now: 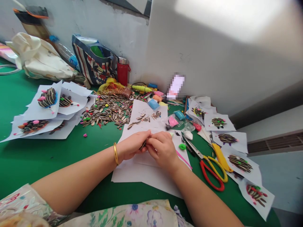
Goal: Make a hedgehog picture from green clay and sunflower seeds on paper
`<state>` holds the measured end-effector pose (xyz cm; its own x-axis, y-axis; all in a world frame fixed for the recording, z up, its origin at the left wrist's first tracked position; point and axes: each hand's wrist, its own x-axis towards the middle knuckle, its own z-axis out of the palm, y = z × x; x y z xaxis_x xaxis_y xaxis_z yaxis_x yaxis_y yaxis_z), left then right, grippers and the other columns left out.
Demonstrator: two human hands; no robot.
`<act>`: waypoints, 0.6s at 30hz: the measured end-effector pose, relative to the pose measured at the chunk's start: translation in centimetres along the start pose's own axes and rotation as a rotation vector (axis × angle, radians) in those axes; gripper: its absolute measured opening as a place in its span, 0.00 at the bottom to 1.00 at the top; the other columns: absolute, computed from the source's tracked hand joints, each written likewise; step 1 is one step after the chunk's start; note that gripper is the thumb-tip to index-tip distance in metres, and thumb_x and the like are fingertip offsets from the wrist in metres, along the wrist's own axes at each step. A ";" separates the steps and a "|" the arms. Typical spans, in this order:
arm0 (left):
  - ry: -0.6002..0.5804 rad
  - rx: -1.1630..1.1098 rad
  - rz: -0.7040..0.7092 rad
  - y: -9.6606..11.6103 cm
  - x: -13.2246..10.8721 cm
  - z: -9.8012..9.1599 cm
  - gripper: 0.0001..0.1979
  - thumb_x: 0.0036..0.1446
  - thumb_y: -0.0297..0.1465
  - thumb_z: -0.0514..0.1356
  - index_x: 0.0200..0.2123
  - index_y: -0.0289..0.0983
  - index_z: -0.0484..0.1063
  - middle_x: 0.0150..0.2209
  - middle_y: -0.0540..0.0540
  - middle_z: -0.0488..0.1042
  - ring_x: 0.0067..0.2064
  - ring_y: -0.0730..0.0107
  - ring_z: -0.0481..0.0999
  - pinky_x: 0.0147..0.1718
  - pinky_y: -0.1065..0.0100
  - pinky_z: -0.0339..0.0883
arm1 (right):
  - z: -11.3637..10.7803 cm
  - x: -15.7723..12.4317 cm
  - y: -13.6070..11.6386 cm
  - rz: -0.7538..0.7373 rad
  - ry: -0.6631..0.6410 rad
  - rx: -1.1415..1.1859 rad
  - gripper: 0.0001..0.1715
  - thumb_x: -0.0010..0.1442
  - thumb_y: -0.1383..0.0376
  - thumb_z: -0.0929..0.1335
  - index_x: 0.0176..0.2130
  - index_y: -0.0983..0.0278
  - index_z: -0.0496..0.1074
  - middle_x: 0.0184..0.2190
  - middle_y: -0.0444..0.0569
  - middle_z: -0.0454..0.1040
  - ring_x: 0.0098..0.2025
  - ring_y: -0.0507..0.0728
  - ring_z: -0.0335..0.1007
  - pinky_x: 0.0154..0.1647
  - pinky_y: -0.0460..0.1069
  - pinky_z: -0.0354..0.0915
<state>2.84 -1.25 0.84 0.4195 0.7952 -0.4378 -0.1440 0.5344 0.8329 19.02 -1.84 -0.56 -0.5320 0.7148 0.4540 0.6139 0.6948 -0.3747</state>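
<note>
A striped seed piece (142, 145), mostly covered by fingers, is held above the white sheets (127, 172) towards the near edge of the green table (59, 154). The left hand (135, 144), with a gold bracelet (115, 154) at its wrist, grasps the piece; the right hand (163, 149) brings its bent thumb and fingers up against it, though I cannot tell whether they pinch it too. Just beyond the hands, loose seeds (139, 119) lie on a sheet. Beside the right hand are a lump of green clay (182, 147), a pink stick (184, 159) and scissors (204, 157) with red and yellow handles. A big seed heap (109, 108) spreads towards the far edge, where a red bottle (122, 74) and a patterned bag (92, 61) stand by the wall. Papers bearing seed figures are piled towards the left edge (33, 110), and more papers (255, 177) line the right edge.
</note>
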 end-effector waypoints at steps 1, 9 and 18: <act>-0.009 0.023 0.014 0.1 -0.1 0.0 0.19 0.61 0.46 0.53 0.32 0.36 0.67 0.21 0.55 0.60 0.19 0.81 0.56 0.17 0.76 0.43 | 0.0 0.0 0.1 0.030 0.034 0.037 0.09 0.64 0.63 0.65 0.38 0.58 0.76 0.37 0.48 0.75 0.42 0.57 0.67 0.48 0.55 0.58; 0.001 0.208 0.128 0.1 0.1 -0.5 0.18 0.56 0.45 0.59 0.29 0.36 0.64 0.23 0.54 0.64 0.19 0.82 0.55 0.17 0.75 0.44 | -0.5 0.3 1.2 0.210 0.082 0.260 0.08 0.63 0.66 0.64 0.33 0.60 0.73 0.31 0.46 0.71 0.38 0.56 0.67 0.42 0.52 0.63; 0.092 0.158 0.148 0.1 0.5 -0.8 0.17 0.56 0.43 0.60 0.26 0.37 0.62 0.21 0.55 0.62 0.17 0.83 0.54 0.16 0.75 0.42 | -0.8 -0.1 1.0 0.144 0.131 0.186 0.06 0.62 0.63 0.68 0.40 0.59 0.74 0.37 0.48 0.73 0.43 0.58 0.68 0.47 0.54 0.63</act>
<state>2.30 -0.60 0.42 0.3199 0.8882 -0.3298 -0.0527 0.3643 0.9298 20.12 -1.24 -0.34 -0.3599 0.7991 0.4815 0.5538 0.5984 -0.5791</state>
